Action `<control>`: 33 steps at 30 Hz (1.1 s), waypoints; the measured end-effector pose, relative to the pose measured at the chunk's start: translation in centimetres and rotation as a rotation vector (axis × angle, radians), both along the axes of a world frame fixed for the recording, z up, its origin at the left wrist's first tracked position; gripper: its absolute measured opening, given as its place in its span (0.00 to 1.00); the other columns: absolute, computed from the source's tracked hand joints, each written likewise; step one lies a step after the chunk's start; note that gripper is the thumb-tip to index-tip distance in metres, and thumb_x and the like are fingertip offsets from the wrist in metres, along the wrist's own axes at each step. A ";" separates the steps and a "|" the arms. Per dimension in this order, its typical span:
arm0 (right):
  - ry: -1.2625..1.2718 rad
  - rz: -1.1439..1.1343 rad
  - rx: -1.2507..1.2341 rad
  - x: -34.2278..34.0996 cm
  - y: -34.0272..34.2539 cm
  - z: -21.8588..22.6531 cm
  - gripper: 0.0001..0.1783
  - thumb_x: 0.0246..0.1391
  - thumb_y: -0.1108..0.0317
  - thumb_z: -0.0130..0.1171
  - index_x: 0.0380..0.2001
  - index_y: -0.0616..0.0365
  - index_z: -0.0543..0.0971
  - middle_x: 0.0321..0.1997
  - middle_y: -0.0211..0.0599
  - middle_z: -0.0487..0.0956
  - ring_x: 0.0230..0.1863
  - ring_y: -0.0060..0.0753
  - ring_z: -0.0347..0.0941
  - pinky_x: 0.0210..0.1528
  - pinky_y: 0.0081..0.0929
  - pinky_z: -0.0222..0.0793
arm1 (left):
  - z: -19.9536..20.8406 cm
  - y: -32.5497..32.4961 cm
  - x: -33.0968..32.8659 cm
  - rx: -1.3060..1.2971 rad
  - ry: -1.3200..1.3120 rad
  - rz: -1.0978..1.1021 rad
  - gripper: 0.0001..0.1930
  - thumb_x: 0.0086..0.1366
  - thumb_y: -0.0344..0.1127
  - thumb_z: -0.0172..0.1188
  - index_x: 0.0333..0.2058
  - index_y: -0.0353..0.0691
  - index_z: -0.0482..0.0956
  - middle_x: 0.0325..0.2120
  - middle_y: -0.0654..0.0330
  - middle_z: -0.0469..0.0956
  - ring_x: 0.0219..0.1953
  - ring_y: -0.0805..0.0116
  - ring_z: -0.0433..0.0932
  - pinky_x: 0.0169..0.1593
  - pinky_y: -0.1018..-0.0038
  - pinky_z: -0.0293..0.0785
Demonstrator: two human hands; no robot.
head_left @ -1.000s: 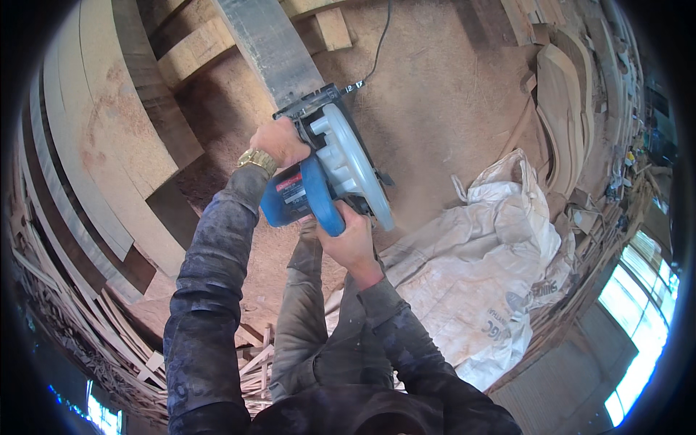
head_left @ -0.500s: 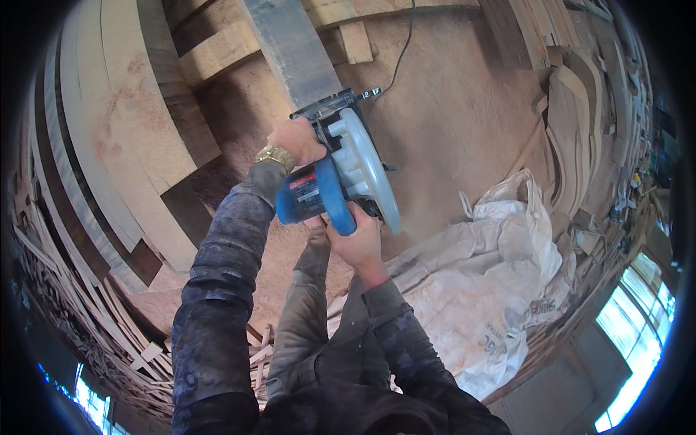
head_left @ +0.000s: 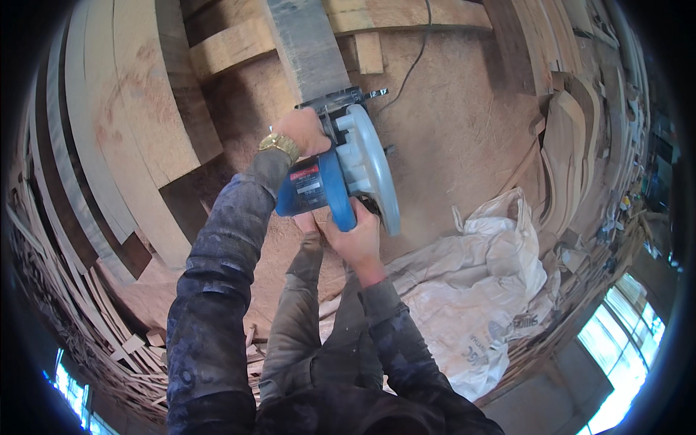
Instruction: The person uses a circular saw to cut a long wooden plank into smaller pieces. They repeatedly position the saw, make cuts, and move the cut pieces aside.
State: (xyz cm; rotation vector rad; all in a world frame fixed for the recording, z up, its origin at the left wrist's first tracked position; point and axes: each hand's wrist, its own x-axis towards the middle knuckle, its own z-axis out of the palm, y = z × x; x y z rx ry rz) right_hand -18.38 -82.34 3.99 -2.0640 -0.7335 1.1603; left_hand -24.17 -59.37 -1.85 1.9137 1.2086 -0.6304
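- Left hand (head_left: 306, 131): fingers curled down over the front of the saw, fist-like (what the fingertips wrap is hidden).
- Right hand (head_left: 357, 235): closed round the rear handle, thumb over the blue loop (trigger finger can't be seen).
- Circular saw (head_left: 305, 190): one, at the near end of the grey-faced board, between both hands; smooth blue motor housing, curved blue handle, rounded silver-grey blade guard (head_left: 378, 167), flat black shoe (head_left: 332, 100) touching the board.
- Wristwatch (head_left: 281, 146): one, gold-coloured metal links, left wrist.
- Sleeves (head_left: 217, 261): two, dark creased cloth, dusty patches.
- Grey-faced board (head_left: 308, 51): one, long, straight, worn surface, running away from the saw.
- Black cord (head_left: 415, 64): one, thin, arcing up beside the board (its join to the saw isn't clear).
- Pale squared timber (head_left: 233, 48): seen both sides of the board, crosswise; one short block (head_left: 369, 53) just right of the board.
- Thick planks (head_left: 130, 109): several at left, rough pale faces, reddish stains (overlap, exact count unsure).
- White sack (head_left: 467, 290): one, crumpled woven-looking sheet, lower right, dust-stained.
- Curved boards (head_left: 569, 145): a few at right, bowed edges.
- Floor (head_left: 457, 138): brown, powdery.
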 end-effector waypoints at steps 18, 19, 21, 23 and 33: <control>0.026 0.024 -0.025 0.7 4.9 0.0 0.16 0.46 0.65 0.67 0.38 0.61 0.81 0.29 0.49 0.83 0.34 0.50 0.84 0.39 0.39 0.77 | -0.3 5.0 0.2 -0.016 0.028 -0.003 0.23 0.49 0.48 0.67 0.39 0.35 0.87 0.37 0.41 0.85 0.44 0.44 0.85 0.50 0.59 0.81; 0.015 0.025 -0.014 0.6 5.2 -0.1 0.14 0.47 0.67 0.66 0.36 0.62 0.80 0.27 0.46 0.81 0.31 0.43 0.81 0.37 0.36 0.75 | -0.3 5.2 0.2 -0.018 0.023 -0.005 0.24 0.48 0.48 0.67 0.38 0.35 0.87 0.37 0.41 0.85 0.44 0.44 0.85 0.50 0.60 0.81; -0.012 0.017 0.045 0.4 5.6 -0.5 0.09 0.50 0.71 0.64 0.32 0.64 0.78 0.23 0.40 0.78 0.26 0.29 0.75 0.34 0.31 0.71 | -0.5 5.7 0.2 -0.010 0.022 0.003 0.24 0.48 0.49 0.67 0.38 0.35 0.87 0.37 0.42 0.85 0.44 0.44 0.85 0.50 0.60 0.81; -0.030 0.017 0.080 0.1 6.0 -0.9 0.08 0.50 0.71 0.63 0.32 0.64 0.78 0.23 0.41 0.78 0.26 0.31 0.76 0.33 0.32 0.72 | -0.6 6.0 0.2 0.008 0.029 0.016 0.25 0.47 0.49 0.67 0.38 0.35 0.87 0.37 0.42 0.85 0.44 0.45 0.85 0.50 0.60 0.81; -0.074 0.029 0.089 0.2 6.9 -0.9 0.07 0.50 0.71 0.63 0.30 0.63 0.77 0.23 0.44 0.78 0.25 0.36 0.76 0.34 0.34 0.72 | -0.9 6.5 0.6 0.029 0.063 0.085 0.25 0.47 0.49 0.67 0.40 0.36 0.87 0.39 0.41 0.85 0.46 0.46 0.84 0.52 0.60 0.80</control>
